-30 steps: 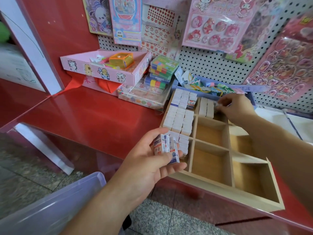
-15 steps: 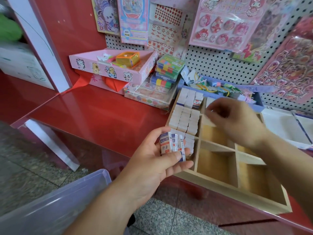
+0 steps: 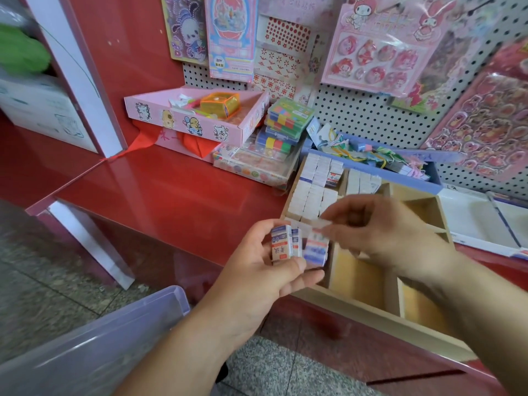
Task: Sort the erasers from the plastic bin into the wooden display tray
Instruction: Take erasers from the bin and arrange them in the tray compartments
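My left hand (image 3: pixel 257 277) holds a small stack of wrapped white erasers (image 3: pixel 283 244) upright in its fingers, just in front of the wooden display tray (image 3: pixel 368 310). My right hand (image 3: pixel 380 232) has come across to that stack and pinches the rightmost eraser (image 3: pixel 315 248) at its top. The tray's left column and back middle cell are packed with erasers (image 3: pixel 311 195); its near and right cells show bare wood. A corner of the clear plastic bin (image 3: pixel 94 347) shows at lower left; its inside is out of view.
The tray sits on a glossy red counter (image 3: pixel 160 192). Behind it are a pink cartoon box (image 3: pixel 197 115), stacked colourful packs (image 3: pixel 285 121), a blue tray of trinkets (image 3: pixel 374 161) and a pegboard with sticker sheets (image 3: pixel 380 44). Speckled floor lies below the counter.
My right hand has drawn back from the tray's far middle cell to the stack in my left hand and now pinches one eraser. The left hand stayed in place.
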`<state>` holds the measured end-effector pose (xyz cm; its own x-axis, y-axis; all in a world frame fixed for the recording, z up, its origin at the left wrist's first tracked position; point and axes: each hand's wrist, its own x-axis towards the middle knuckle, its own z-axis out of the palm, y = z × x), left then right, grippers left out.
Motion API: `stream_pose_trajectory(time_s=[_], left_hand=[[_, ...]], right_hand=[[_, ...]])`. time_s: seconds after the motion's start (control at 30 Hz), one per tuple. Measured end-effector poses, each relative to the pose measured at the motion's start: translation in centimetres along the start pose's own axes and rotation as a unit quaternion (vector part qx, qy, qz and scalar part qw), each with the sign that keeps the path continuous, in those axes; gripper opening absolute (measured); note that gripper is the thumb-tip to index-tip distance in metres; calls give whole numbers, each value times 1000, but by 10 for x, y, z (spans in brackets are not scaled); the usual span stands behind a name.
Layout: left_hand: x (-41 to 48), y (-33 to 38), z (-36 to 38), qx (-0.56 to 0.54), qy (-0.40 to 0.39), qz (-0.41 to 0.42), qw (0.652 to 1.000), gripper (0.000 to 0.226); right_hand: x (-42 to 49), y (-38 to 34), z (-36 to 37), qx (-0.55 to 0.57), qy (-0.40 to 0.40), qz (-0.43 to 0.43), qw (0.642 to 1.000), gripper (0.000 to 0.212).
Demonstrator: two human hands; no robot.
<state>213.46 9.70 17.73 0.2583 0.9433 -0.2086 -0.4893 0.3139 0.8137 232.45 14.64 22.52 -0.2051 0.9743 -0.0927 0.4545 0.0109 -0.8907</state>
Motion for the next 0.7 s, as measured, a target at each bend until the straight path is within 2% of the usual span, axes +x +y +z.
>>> stream_pose_trajectory(time_s=[0.1, 0.2, 0.4, 0.57, 0.7], left_hand=[[3, 2, -2, -22, 37, 6, 999, 50], [4, 3, -1, -32, 43, 0, 999, 53], [7, 2, -1, -39, 38, -11, 998, 52], [8, 7, -1, -81, 31, -25, 996, 43], [10, 9, -2, -104, 26, -26, 994, 53]], right_hand=[[28, 6, -25, 18, 139, -15, 990, 12], [67, 23, -49, -57, 231, -15, 971, 7], [121, 45, -53, -258, 217, -8, 941, 13], [148, 67, -44, -319, 205, 16, 925, 8], [155, 75, -39, -336, 223, 22, 915, 9]])
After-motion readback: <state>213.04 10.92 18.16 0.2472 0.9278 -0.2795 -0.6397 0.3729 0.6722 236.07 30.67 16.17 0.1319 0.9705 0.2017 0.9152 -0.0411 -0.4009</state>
